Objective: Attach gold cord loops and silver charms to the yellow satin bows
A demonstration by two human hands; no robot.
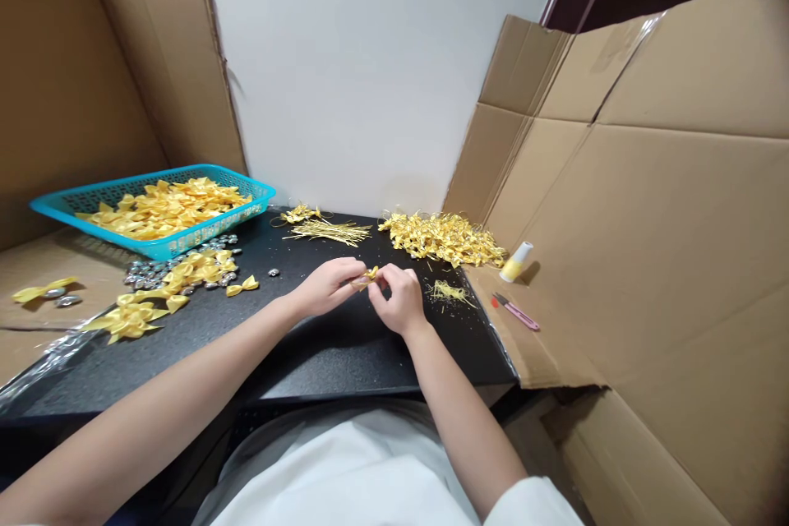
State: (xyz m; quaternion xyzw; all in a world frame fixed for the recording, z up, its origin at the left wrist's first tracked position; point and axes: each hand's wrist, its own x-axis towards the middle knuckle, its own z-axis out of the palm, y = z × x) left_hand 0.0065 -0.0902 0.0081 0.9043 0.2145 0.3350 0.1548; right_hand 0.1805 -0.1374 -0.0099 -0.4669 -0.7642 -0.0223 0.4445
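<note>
Over the middle of the black table, my left hand and my right hand meet fingertip to fingertip. Both pinch one small yellow ribbon bow, mostly covered by the fingers; a thin gold tie seems to run along it on the left hand's side. Beyond my hands lies a bundle of gold ties. Left of them are loose yellow bows among silver bells or beads, too small to tell which. A single bow and one silver piece lie apart.
A blue basket full of yellow bows stands at the left. Tied bows form a heap at the back right, near thread scraps. A glue-like bottle and a pink cutter lie right. Cardboard walls flank both sides.
</note>
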